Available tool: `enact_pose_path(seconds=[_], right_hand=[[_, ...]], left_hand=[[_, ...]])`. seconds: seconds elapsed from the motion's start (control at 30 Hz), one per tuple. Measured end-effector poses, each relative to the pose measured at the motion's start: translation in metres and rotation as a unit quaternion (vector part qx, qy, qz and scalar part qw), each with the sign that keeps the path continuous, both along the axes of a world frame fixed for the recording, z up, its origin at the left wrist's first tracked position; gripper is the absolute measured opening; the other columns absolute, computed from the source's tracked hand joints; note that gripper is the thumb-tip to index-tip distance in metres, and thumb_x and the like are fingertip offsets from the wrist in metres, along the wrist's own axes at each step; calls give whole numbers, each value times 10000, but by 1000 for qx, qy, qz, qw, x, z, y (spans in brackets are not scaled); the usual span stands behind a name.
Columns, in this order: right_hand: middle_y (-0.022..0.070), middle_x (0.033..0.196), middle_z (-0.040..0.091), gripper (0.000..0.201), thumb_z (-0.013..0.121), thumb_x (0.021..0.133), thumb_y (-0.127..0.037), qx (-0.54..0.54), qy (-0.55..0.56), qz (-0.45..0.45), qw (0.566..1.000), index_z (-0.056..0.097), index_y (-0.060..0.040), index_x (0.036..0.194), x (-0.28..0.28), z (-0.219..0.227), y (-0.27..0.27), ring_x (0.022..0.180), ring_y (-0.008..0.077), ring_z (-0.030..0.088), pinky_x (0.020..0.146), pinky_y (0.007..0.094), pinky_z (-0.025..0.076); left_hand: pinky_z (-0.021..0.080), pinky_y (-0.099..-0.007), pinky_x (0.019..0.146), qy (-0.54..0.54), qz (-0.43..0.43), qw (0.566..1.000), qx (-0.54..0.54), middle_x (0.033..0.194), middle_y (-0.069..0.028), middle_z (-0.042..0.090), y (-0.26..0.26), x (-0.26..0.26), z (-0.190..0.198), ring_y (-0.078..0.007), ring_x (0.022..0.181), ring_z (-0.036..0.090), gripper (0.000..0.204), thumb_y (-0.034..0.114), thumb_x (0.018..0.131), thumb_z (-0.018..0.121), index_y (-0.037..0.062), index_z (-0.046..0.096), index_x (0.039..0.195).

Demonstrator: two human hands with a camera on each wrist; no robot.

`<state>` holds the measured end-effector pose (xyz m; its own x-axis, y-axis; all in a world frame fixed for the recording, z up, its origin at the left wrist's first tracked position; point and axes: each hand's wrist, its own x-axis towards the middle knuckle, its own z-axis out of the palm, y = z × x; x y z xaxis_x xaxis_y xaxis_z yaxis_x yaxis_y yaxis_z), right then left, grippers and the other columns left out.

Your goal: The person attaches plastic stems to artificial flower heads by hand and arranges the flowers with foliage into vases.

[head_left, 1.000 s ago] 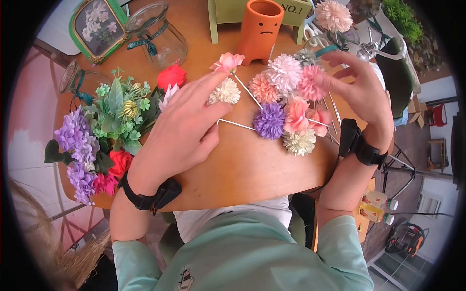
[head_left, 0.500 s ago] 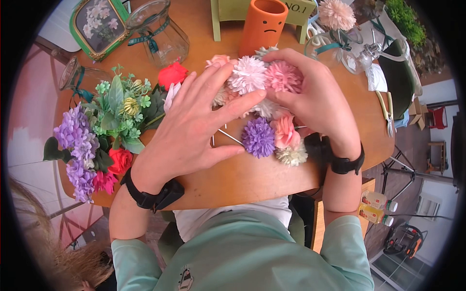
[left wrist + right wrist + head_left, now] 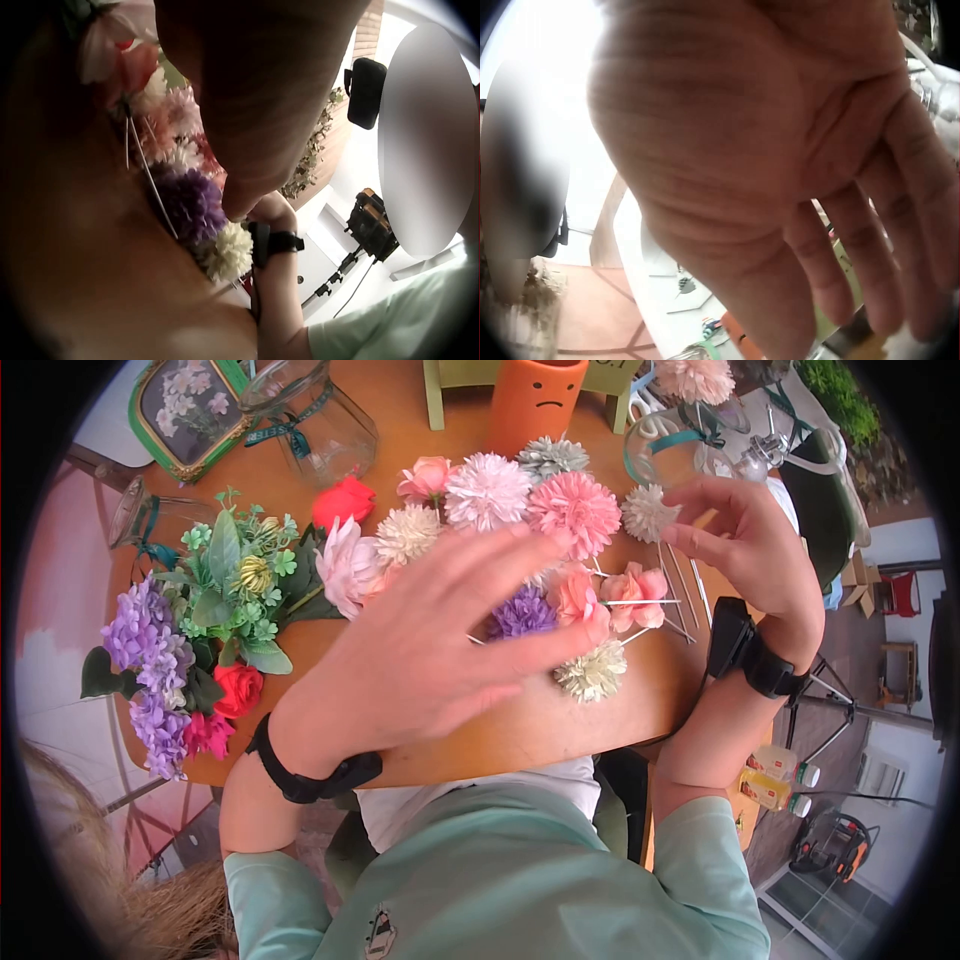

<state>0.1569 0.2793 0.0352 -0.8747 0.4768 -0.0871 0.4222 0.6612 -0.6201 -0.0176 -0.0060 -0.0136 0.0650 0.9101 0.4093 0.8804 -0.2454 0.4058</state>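
Observation:
In the head view, my left hand spreads its fingers over the loose flowers, partly covering a purple one and a peach one; contact is unclear. Pale pink and deeper pink pompom flowers lie beyond it. To the right, my right hand has its thumb and forefinger apart beside a white pompom flower, with no clear grip. The left wrist view shows the purple flower beside a cream one. Loosely extended fingers show on my right hand in the right wrist view.
Leafy greens and lilac blooms lie at the left. A glass vase, green picture frame and orange face pot stand at the back. Bare stems lie near the right hand, with glassware behind.
My right hand has moved right, off the pompom flowers. My left hand has shifted right and nearer the table's front, across the purple flower. The pink pompoms are more exposed.

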Motion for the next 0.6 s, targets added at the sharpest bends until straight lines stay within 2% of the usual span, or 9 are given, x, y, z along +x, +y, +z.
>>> enact_pose_path(seconds=[0.03, 0.17, 0.23, 0.33, 0.37, 0.43, 0.47, 0.53, 0.6], right_hand=[[63, 803, 712, 350, 867, 829, -199, 41, -30, -21, 998, 761, 11, 1088, 4, 1, 1, 641, 128, 635, 594, 322, 500], [73, 817, 726, 356, 867, 820, -200, 83, -31, -18, 996, 761, 12, 1086, 9, -9, 15, 649, 162, 650, 605, 332, 513], [95, 818, 732, 370, 870, 815, -205, 82, -27, -35, 996, 762, 29, 1080, 2, -13, 9, 680, 189, 682, 626, 334, 531], [116, 816, 738, 402, 876, 810, -212, 136, -44, -17, 990, 761, 50, 1092, -10, -18, 7, 705, 192, 703, 651, 325, 542], [116, 816, 738, 402, 876, 810, -212, 135, -45, -16, 990, 761, 50, 1092, -15, -19, 4, 705, 192, 703, 651, 325, 542], [132, 811, 744, 415, 863, 830, -223, 39, -107, -22, 993, 759, 64, 1110, -26, -18, -2, 721, 196, 712, 669, 326, 550], [132, 811, 744, 415, 863, 830, -223, 40, -106, -23, 993, 759, 64, 1110, -30, -22, -4, 721, 196, 712, 669, 326, 550], [138, 809, 749, 389, 853, 848, -226, 6, 14, 26, 1000, 763, 61, 1095, -35, -34, -9, 716, 189, 709, 669, 331, 554], [129, 819, 755, 386, 860, 853, -237, 20, 36, 40, 998, 766, 62, 1078, -33, -32, -12, 716, 178, 705, 675, 335, 558]], left_hand=[[376, -536, 1202, -16, -47, 998, -23, 1599, -145, 462, 0, 4, -4, -394, 1452, 435, 685, 197, 762, 860, 270, 677, 1418], [390, -550, 1192, -3, -68, 995, -72, 1579, -110, 479, 0, 12, -11, -378, 1426, 447, 678, 221, 750, 863, 245, 678, 1402], [417, -531, 1175, 34, -39, 995, -85, 1487, -106, 540, 1, 9, -16, -369, 1399, 475, 598, 208, 757, 855, 162, 690, 1329], [452, -505, 1144, 43, 1, 997, -69, 1356, -112, 590, -1, 3, -23, -363, 1347, 518, 483, 192, 766, 843, 84, 690, 1211], [452, -505, 1144, 42, 2, 997, -70, 1356, -112, 590, -2, 2, -22, -363, 1347, 518, 483, 192, 766, 843, 84, 690, 1211], [474, -491, 1106, 53, 50, 996, -57, 1263, -124, 608, -2, 0, -18, -365, 1299, 551, 373, 154, 785, 822, 50, 690, 1117], [474, -491, 1106, 53, 50, 996, -56, 1263, -124, 608, -1, -4, -20, -365, 1299, 551, 373, 154, 785, 822, 50, 690, 1117], [486, -493, 1068, 92, 80, 993, -12, 1239, -131, 607, -1, -11, -25, -366, 1269, 565, 300, 112, 799, 807, 43, 695, 1069], [488, -491, 1065, 91, 98, 991, -1, 1241, -135, 608, -2, -10, -23, -370, 1264, 566, 287, 100, 798, 807, 41, 697, 1056]])
